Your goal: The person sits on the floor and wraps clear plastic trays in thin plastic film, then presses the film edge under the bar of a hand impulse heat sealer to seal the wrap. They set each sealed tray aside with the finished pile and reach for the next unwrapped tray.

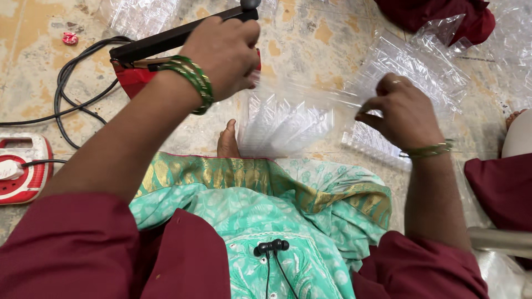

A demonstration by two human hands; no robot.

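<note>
My left hand (224,52) grips one end of a clear plastic bag (293,119) filled with small clear items, right beside the red-bodied heat sealer (133,77) with its raised black arm (166,39). The other end of the same bag is pinched by my right hand (404,113), so the bag stretches between both hands above my foot (228,141). Green bangles sit on both wrists.
A stack of clear plastic packs (413,66) lies on the stone floor behind my right hand. Black cables (72,83) run to a red and white power strip (22,166) at left. Dark red cloth (438,14) lies top right. Another person's red garment (504,188) is at right.
</note>
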